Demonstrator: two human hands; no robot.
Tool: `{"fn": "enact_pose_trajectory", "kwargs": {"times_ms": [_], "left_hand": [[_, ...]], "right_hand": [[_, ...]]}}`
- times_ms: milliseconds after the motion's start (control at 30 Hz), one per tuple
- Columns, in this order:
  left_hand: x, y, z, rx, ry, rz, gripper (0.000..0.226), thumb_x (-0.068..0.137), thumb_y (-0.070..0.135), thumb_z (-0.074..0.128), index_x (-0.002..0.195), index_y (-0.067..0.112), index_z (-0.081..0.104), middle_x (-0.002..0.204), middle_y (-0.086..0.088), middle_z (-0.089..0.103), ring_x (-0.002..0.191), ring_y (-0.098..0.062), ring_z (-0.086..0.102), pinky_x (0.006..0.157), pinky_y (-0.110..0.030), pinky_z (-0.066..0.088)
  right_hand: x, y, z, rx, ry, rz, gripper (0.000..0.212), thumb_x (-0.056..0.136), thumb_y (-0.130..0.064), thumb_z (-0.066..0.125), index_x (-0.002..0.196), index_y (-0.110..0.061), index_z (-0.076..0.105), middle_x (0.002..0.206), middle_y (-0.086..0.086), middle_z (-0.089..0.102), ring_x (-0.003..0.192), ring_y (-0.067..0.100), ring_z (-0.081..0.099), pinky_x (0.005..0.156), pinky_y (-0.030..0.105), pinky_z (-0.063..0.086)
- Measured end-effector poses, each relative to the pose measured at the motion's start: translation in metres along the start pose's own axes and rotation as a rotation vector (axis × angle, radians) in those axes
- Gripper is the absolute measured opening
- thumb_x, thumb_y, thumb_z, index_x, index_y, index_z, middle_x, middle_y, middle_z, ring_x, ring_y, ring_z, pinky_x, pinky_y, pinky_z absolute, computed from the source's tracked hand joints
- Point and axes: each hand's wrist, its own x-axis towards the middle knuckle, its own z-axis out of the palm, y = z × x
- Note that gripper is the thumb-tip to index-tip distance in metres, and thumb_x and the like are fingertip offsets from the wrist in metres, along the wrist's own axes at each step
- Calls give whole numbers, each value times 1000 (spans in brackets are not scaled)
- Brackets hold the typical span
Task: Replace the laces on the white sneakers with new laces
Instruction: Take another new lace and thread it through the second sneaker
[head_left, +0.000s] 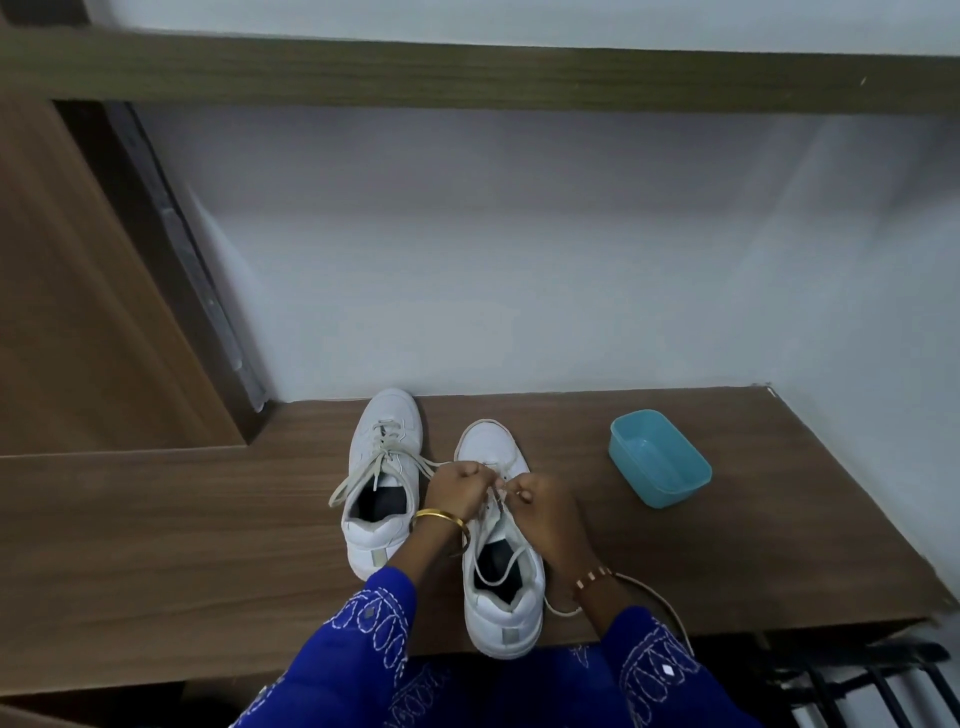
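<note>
Two white sneakers are sitting toes-to-wall on the wood-grain table (208, 545), and both hands are working over the right sneaker (501, 571), whose heel is hanging right at the table's near edge. The left sneaker (382, 483) is standing just beside it at ten o'clock, its toe nearly touching the pale wall (519, 249), its flat cream lace (358, 475) loosened and trailing off toward nine o'clock. The left hand (457, 493) and right hand (540, 504) are meeting knuckle to knuckle above the right sneaker's eyelets, fingers of each curling tight and pinching that sneaker's lace (501, 564); one strand is looping into the dark opening, another is running out under the right wrist toward four o'clock and over the edge. A gold bangle (439, 518) is circling the left wrist, and blue embroidered sleeves (363, 634) are reaching in from six o'clock. At two o'clock a smooth rounded turquoise plastic tub (660, 454) is sitting well apart, with bare wood around it.
</note>
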Motion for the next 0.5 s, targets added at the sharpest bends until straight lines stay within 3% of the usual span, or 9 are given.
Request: {"fn": "enact_pose_trajectory", "kwargs": {"times_ms": [67,200,333,400,500], "left_hand": [[0,2,-1,-6,-17,-34,35,76,8,56,42,15,62,45,-5,49,51,-22,46,53,-26,37],[0,4,-6,-91,-56,-144,42,81,0,50,44,13,65,59,-10,60,57,-24,53,55,-26,42],[-1,9,-10,-76,-94,-214,26,83,4,49,62,10,64,75,-11,62,62,-24,55,53,-25,40],[0,8,-11,-35,-95,-197,25,83,4,50,63,9,63,75,-12,61,65,-26,55,52,-26,39],[-2,6,-10,-1,-75,-157,23,82,4,53,60,9,60,59,-8,57,52,-20,52,53,-27,40]], "right_hand": [[2,5,1,118,-23,30,16,89,-9,59,80,-3,70,70,7,65,66,12,53,59,19,38],[-1,7,-1,284,-88,85,21,86,-10,65,93,9,70,71,4,66,56,-3,58,58,6,42],[-5,2,-6,308,-219,83,14,85,-5,64,91,7,70,39,-18,54,40,-8,50,48,5,37],[-7,1,-8,302,-234,77,13,84,-4,65,90,6,70,43,-15,56,43,-6,52,49,5,37],[0,5,-10,269,-68,120,12,85,1,59,87,2,70,64,-6,59,58,5,54,56,8,42]]}}
